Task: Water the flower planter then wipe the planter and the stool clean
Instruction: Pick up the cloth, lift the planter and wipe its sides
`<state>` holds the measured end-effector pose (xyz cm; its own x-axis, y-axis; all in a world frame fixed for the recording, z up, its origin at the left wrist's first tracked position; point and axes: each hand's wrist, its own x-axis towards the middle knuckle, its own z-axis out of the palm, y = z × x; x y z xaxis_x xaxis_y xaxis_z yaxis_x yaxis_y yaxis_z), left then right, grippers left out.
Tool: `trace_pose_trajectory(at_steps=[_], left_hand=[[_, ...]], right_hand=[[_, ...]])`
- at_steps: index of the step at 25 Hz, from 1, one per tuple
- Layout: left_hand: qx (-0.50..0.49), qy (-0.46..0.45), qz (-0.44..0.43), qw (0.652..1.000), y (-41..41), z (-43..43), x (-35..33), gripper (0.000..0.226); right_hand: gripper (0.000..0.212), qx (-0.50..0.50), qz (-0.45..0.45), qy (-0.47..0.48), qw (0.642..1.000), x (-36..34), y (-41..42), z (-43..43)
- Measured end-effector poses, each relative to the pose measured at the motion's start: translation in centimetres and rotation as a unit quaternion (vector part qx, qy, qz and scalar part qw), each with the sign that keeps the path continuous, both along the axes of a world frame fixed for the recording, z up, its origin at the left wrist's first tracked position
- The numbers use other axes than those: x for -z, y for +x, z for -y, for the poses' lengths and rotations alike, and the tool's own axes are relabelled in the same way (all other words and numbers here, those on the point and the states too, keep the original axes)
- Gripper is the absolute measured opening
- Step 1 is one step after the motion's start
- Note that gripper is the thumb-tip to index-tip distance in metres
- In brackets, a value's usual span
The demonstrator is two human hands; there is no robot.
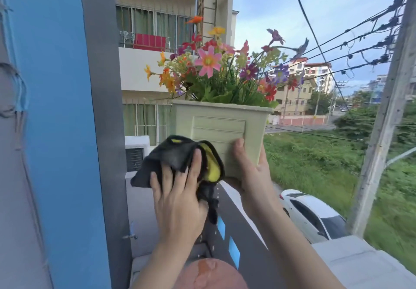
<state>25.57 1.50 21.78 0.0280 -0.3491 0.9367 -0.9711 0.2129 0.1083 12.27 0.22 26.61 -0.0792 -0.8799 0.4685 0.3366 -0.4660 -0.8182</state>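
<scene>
A pale green square planter (221,131) full of colourful flowers (216,68) is lifted in the air at chest height. My right hand (249,167) grips its lower right corner from beneath, thumb on the front face. My left hand (177,196) presses a black and yellow cloth (180,158) against the planter's lower left side. Water drops fall below the planter. A round reddish stool top (211,275), wet in patches, sits at the bottom of the view, partly hidden by my forearms.
A blue and grey pillar (74,131) stands close on the left. A dark balcony wall (243,232) with blue slots runs ahead below the planter. Beyond it lie a white car (315,214), grass, a concrete pole (387,119) and neighbouring buildings.
</scene>
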Motion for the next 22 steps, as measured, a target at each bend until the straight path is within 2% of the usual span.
trace_pose_trajectory(at_steps=[2, 5, 6, 7, 8, 9, 10, 14, 16, 19, 22], left_hand=[[0.017, -0.003, -0.018, 1.0, -0.4, 0.0, -1.9, 0.071], [0.08, 0.0, 0.064, 0.995, -0.9, -0.3, 0.3, 0.082], [0.119, 0.006, 0.045, 0.992, -0.6, -0.4, 0.5, 0.081], [0.184, 0.013, -0.021, 0.983, -0.3, -0.5, -0.2, 0.073], [0.254, 0.02, -0.122, 0.959, -0.2, -0.8, -1.6, 0.061], [0.32, 0.037, -0.225, 0.92, -0.1, -1.2, -3.6, 0.049], [0.358, 0.055, -0.304, 0.881, 0.0, -1.6, -5.4, 0.041], [0.379, 0.13, -0.477, 0.782, -0.3, -3.6, -7.3, 0.033], [0.386, 0.162, -0.504, 0.755, -0.6, -4.4, -5.8, 0.036], [0.452, 0.164, -0.47, 0.74, -0.9, -4.6, -4.9, 0.032], [0.523, 0.174, -0.506, 0.663, 0.2, -2.7, -6.5, 0.03]], right_hand=[[0.086, 0.006, -0.01, 0.0, 1.0, 0.3, 0.1, 0.2], [0.095, 0.008, -0.015, 0.006, 1.0, 0.5, 0.0, 0.4], [0.087, 0.006, -0.018, 0.008, 1.0, 0.5, -0.4, 0.5], [0.077, 0.0, -0.022, 0.009, 1.0, 0.6, -0.6, 0.5], [0.07, -0.011, -0.025, 0.013, 1.0, 0.7, -0.9, 0.5], [0.07, -0.023, -0.027, 0.02, 0.999, 0.8, -1.0, 0.5], [0.076, -0.032, -0.028, 0.028, 0.999, 0.9, -1.1, 0.5], [0.104, -0.056, -0.032, 0.062, 0.996, 0.9, -1.8, 0.6], [0.11, -0.051, -0.042, 0.067, 0.996, 1.1, -2.3, 0.7], [0.118, -0.074, -0.025, 0.081, 0.994, 1.7, -2.6, 0.8], [0.115, -0.1, -0.003, 0.075, 0.992, 1.6, -3.0, 0.5]])
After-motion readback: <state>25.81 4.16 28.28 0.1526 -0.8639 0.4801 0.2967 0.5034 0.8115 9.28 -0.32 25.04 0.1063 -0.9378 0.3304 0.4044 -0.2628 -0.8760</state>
